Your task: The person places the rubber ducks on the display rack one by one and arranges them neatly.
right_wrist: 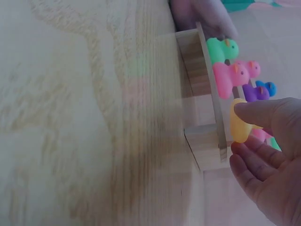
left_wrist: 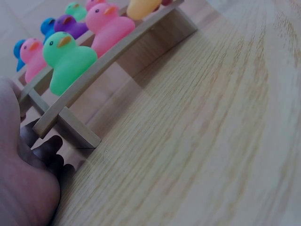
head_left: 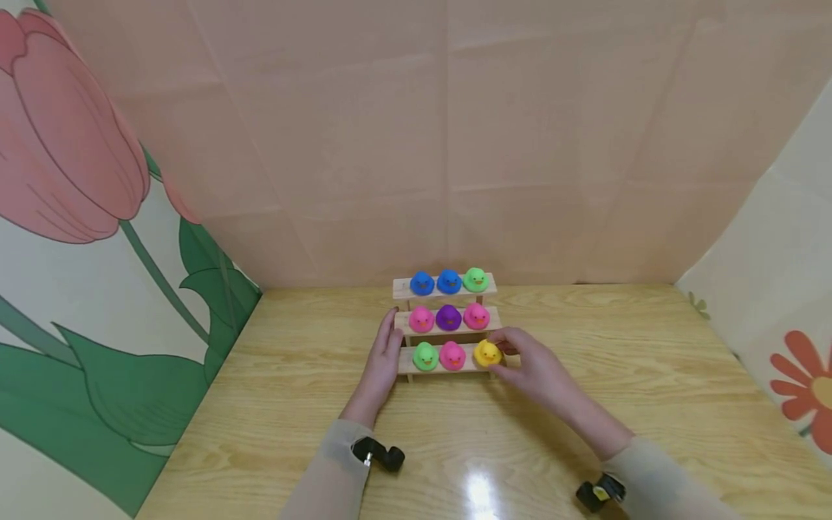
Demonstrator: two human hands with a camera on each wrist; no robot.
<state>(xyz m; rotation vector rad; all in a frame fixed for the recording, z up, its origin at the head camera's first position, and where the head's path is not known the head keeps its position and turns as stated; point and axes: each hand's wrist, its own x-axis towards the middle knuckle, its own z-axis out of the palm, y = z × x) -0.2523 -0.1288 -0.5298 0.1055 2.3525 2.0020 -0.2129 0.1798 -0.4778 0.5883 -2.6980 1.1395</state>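
A small three-step wooden rack (head_left: 406, 359) holds rows of rubber ducks. My right hand (head_left: 536, 365) pinches a yellow rubber duck (head_left: 486, 354) between thumb and fingers at the right end of the lowest step. In the right wrist view the thumb lies across that yellow duck (right_wrist: 239, 123). A pink duck (head_left: 452, 355) and a green duck (head_left: 425, 356) sit to its left on the same step. My left hand (head_left: 380, 361) rests along the rack's left end, fingers extended. Its fingertips (left_wrist: 49, 146) show beside the rack's leg in the left wrist view.
On the middle step a purple duck (head_left: 448, 318) sits between two pink ones. Two blue ducks (head_left: 435, 282) and a green duck (head_left: 476, 279) occupy the top step. Behind the wooden table (head_left: 292, 404) rises a pinkish backdrop (head_left: 364, 144), with flower-printed panels at both sides.
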